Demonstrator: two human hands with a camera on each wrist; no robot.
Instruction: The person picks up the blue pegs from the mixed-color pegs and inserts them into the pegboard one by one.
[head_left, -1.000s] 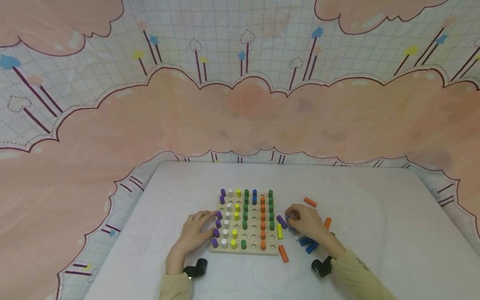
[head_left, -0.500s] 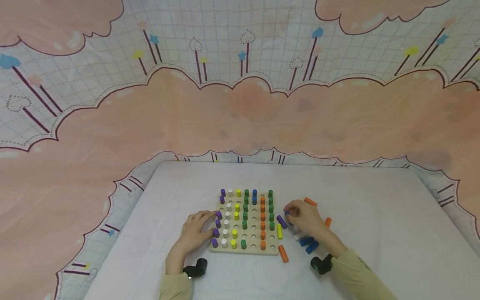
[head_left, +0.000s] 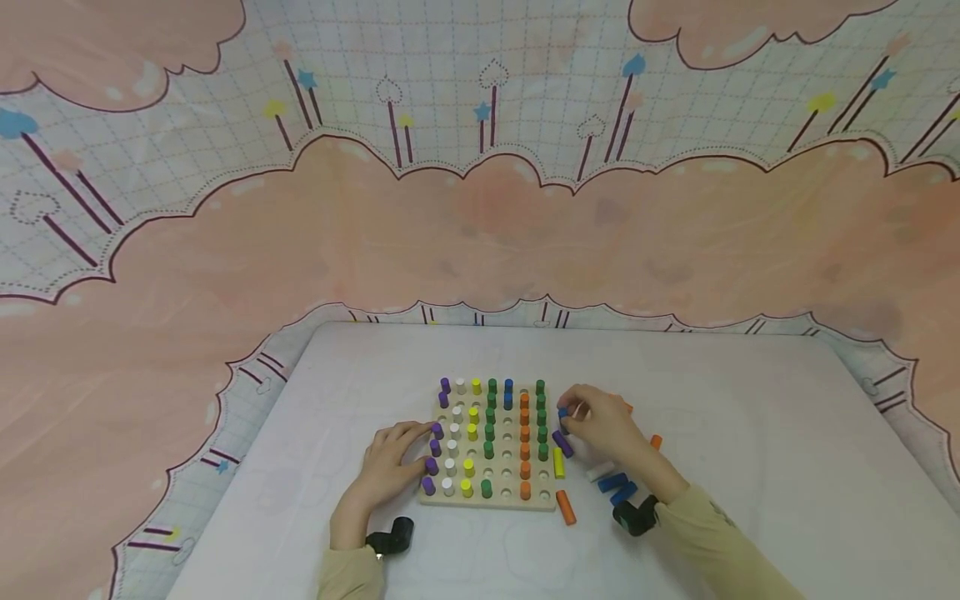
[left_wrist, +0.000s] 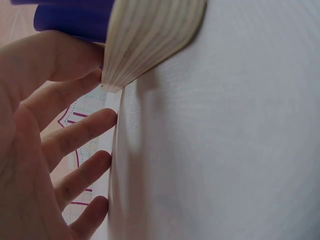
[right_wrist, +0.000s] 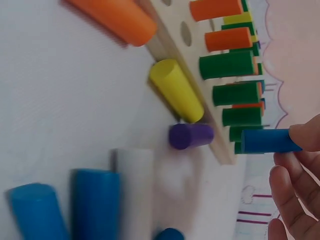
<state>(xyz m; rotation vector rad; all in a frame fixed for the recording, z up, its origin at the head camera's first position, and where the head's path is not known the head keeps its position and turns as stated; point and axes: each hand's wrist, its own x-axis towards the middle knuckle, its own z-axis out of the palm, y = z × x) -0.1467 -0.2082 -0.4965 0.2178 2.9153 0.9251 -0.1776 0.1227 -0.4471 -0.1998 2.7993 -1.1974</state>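
A wooden pegboard (head_left: 487, 502) stands on the white table with rows of purple, white, yellow, green, blue and orange pegs in its holes. My left hand (head_left: 392, 460) rests at the board's left edge, thumb and index finger touching it beside the purple pegs (head_left: 429, 486); in the left wrist view its other fingers (left_wrist: 82, 170) are spread. Just off the board's right side, my right hand (head_left: 603, 423) pinches a blue peg (right_wrist: 267, 141) between thumb and fingertips, above the table.
Right of the board lie a loose purple peg (head_left: 562, 443), a yellow peg (head_left: 558, 463), an orange peg (head_left: 566, 507), a white peg (head_left: 600, 471) and blue pegs (head_left: 613, 482). Another orange peg (head_left: 656, 442) lies beyond my right wrist.
My right hand has moved left and away from me, toward the board, carrying the blue peg up from the loose pegs. The left hand stays at the board's edge.
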